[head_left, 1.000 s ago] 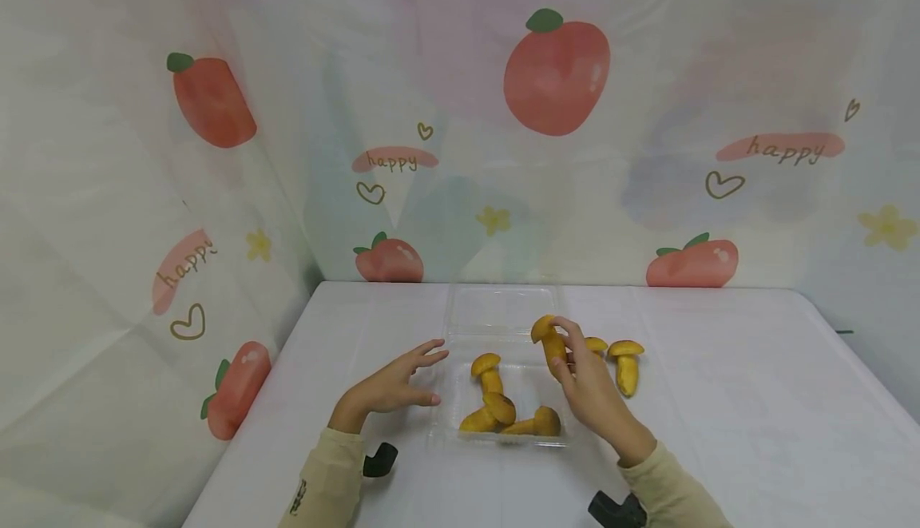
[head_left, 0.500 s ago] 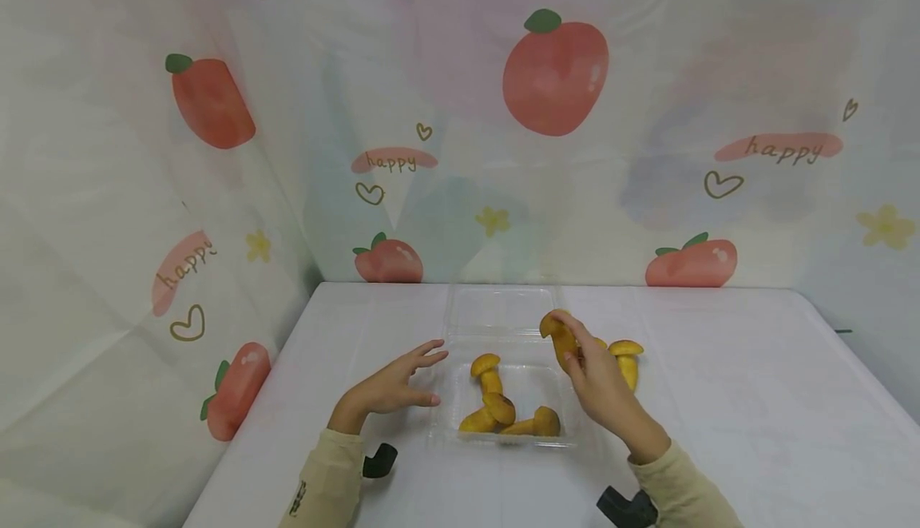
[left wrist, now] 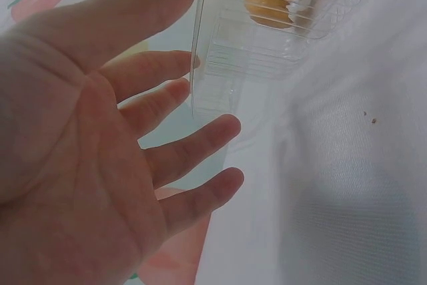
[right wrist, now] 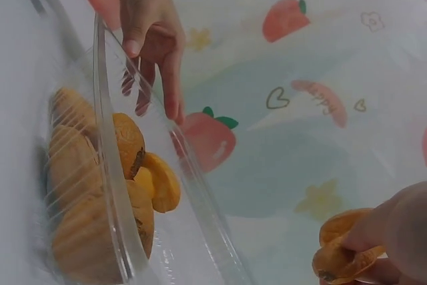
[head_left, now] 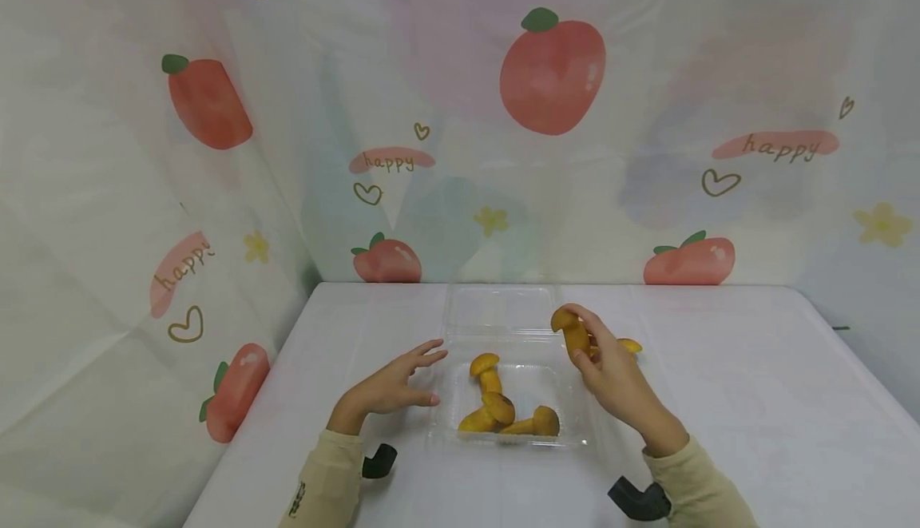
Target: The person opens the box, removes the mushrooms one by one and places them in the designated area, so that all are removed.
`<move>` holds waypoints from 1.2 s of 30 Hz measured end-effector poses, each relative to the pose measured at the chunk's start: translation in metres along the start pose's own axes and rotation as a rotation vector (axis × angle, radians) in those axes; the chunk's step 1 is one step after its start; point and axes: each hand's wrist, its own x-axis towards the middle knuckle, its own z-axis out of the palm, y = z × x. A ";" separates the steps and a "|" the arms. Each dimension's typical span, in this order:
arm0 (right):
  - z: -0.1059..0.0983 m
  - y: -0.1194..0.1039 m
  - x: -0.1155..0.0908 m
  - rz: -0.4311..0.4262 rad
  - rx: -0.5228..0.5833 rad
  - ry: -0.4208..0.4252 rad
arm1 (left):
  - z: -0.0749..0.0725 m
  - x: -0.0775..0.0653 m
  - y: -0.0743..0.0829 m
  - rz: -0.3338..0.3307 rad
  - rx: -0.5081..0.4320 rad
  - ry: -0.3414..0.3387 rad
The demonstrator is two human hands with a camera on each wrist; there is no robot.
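Observation:
A yellow mushroom (head_left: pixel 573 336), cap up, is pinched between the thumb and fingers of my right hand (head_left: pixel 611 372), to the right of a clear plastic box; the right wrist view shows this mushroom (right wrist: pixel 343 248) partly covered by the fingers. The clear box (head_left: pixel 571 400) lies with its lid (head_left: pixel 501 308) folded back. Inside are 3 mushrooms: one at the left back (head_left: pixel 485 370), one at the left front (head_left: pixel 489 412), one at the right front (head_left: pixel 542 422). My left hand (head_left: pixel 388 384) stays beside the box's left rim, fingers spread; in the left wrist view its fingertips (left wrist: pixel 190 61) meet the rim.
Behind my right hand another mushroom (head_left: pixel 631 345) on the white table (head_left: pixel 755 400) is mostly hidden. Black wrist mounts (head_left: pixel 640 500) sit under both sleeves. A printed cloth (head_left: pixel 460 113) hangs behind the table and along its left side.
My right hand has moved right and slightly away with the mushroom, now covering most of the mushrooms on the table behind it. My left hand has stayed in place.

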 end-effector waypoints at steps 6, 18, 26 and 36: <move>-0.008 0.007 0.002 -0.024 -0.018 0.027 | 0.000 -0.001 0.001 -0.002 -0.006 -0.003; -0.024 0.017 0.002 -0.007 -0.043 0.008 | -0.001 -0.001 0.003 -0.010 -0.004 0.000; -0.031 0.026 0.003 0.039 -0.038 -0.018 | -0.001 -0.001 0.004 -0.021 -0.005 0.000; -0.044 0.034 0.004 0.038 -0.042 -0.012 | -0.002 -0.001 0.003 0.005 0.009 -0.007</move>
